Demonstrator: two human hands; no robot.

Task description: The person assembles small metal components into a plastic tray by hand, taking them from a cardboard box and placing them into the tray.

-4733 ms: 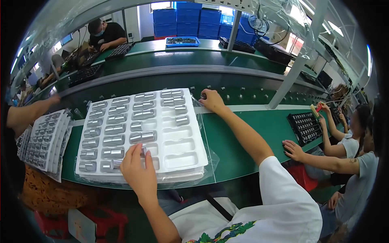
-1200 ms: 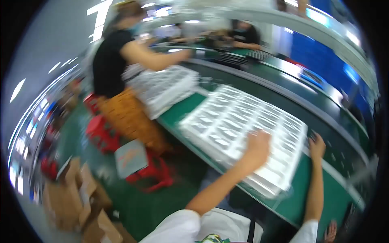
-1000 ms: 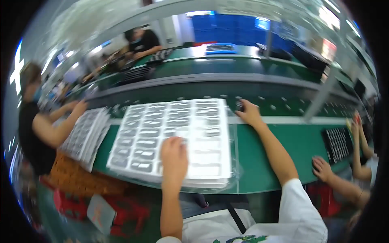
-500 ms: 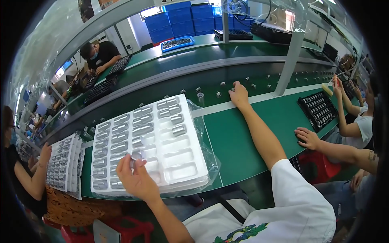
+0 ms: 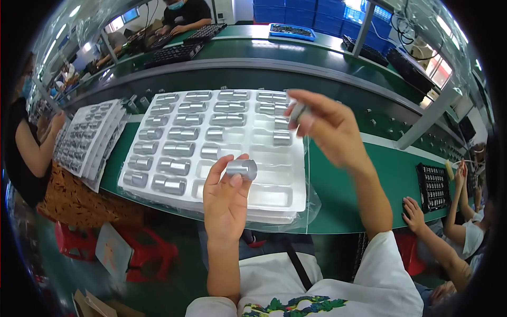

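Observation:
My left hand holds a silver metal cylinder between thumb and fingers, above the near part of a white plastic tray. Above the tray's far right corner, my right hand pinches a small metal piece; motion blur hides its details. Silver cylinders lie on their sides in the left and far pockets of the tray. Several pockets toward its near right are bare. More white trays show stacked beneath it, with clear plastic film sticking out at the side.
Another stack of filled trays stands at left beside a co-worker's arm. On the right are a grey post, a co-worker's hand on the green table and a black parts tray. Small metal parts dot the strip beyond.
My right hand has come back from the far strip toward the tray, now with a small metal piece. My left hand has raised its cylinder into clear sight. The view has swung left.

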